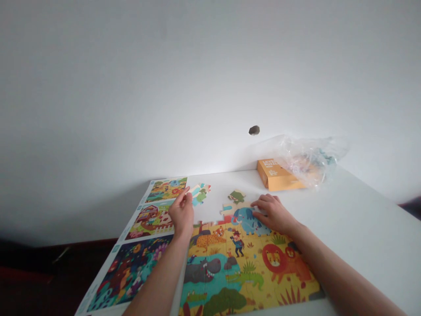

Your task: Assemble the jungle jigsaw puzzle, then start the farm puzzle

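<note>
My left hand (pixel 183 213) is closed in a pinch at the upper left of the puzzle, with a puzzle piece (pixel 194 190) in pale blue and cream at its fingertips. Green and red shapes show right beside it; whether they belong to a second piece I cannot tell. My right hand (pixel 272 213) rests at the puzzle's upper right, thumb and fingers apart, touching the part with the blue elephant (pixel 245 219). The joined animal puzzle (pixel 251 263) lies flat between my forearms, its upper left edge uneven. Just above it lies a loose green piece (pixel 237 196).
A picture sheet (pixel 144 245) with three printed scenes lies on the left, partly under my left forearm. An orange puzzle box (pixel 272 175) stands at the back right, a clear plastic bag (pixel 315 160) over it. The white wall (pixel 210 87) behind has a small hole (pixel 254 130).
</note>
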Demonstrator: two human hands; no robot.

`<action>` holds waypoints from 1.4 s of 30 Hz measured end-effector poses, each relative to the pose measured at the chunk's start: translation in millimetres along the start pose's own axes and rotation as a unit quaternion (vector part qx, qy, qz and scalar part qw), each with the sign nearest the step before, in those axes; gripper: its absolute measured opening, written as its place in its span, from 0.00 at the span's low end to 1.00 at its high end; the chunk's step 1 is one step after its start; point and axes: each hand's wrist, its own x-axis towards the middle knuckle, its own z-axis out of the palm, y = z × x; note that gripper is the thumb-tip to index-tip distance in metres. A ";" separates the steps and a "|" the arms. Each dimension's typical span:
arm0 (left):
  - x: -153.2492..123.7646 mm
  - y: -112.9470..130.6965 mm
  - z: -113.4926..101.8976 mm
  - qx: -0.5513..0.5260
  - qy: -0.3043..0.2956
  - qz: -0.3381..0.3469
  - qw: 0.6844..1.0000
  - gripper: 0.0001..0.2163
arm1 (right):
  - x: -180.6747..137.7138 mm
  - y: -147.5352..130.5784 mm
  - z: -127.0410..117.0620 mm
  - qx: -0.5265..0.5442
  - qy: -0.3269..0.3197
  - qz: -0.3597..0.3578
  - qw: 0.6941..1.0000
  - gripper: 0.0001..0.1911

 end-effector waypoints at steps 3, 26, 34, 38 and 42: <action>-2.2 1.2 0.0 -0.006 -0.009 -0.004 1.000 0.19 | -0.3 1.7 0.9 -0.002 0.004 -0.002 1.000 0.12; -82.3 40.1 22.8 0.008 -0.533 0.074 0.843 0.18 | -3.2 -23.2 5.7 0.305 -0.018 0.049 0.951 0.17; -70.4 38.1 13.7 0.154 -0.552 0.320 0.754 0.18 | 1.6 19.9 5.0 0.226 0.058 0.108 0.966 0.17; -67.9 38.0 12.5 0.218 -0.578 0.341 0.708 0.21 | 0.9 27.7 4.3 0.190 0.057 0.097 0.975 0.14; -66.3 40.0 12.4 0.230 -0.586 0.340 0.698 0.21 | 1.4 33.8 3.0 0.140 0.052 0.090 0.985 0.15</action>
